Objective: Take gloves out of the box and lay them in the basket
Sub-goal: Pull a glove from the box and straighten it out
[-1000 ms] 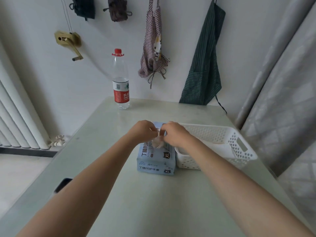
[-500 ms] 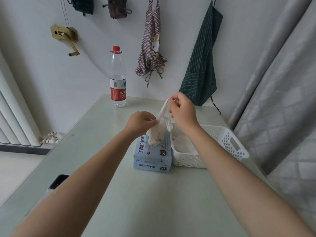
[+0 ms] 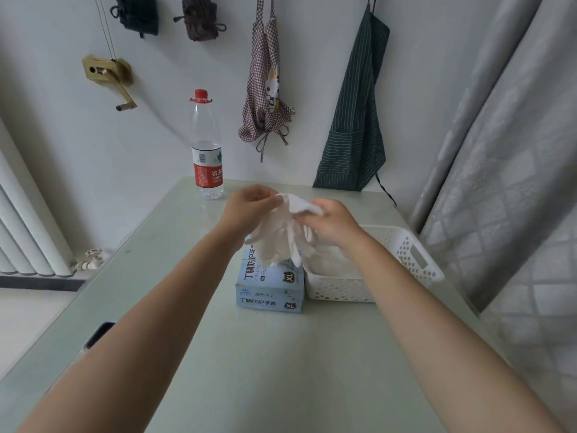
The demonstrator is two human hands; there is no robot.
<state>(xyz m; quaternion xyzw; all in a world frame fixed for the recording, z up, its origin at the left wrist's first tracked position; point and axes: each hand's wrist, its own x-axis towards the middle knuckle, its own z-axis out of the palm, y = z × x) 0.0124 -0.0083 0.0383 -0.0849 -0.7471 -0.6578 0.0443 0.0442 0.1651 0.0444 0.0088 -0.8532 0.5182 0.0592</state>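
Both hands now meet above the pale blue cardboard glove box (image 3: 271, 287): left hand (image 3: 248, 210) and right hand (image 3: 332, 223) pinch a crumpled white glove (image 3: 282, 239) hanging just beside the white perforated plastic basket (image 3: 406, 251).

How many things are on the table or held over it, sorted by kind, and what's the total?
Glove box: 1
Basket: 1
Water bottle: 1
Phone at the table's left edge: 1
Held white gloves: a bunch pinched by left hand and right hand, counted as 1; I cannot separate them
Total: 5
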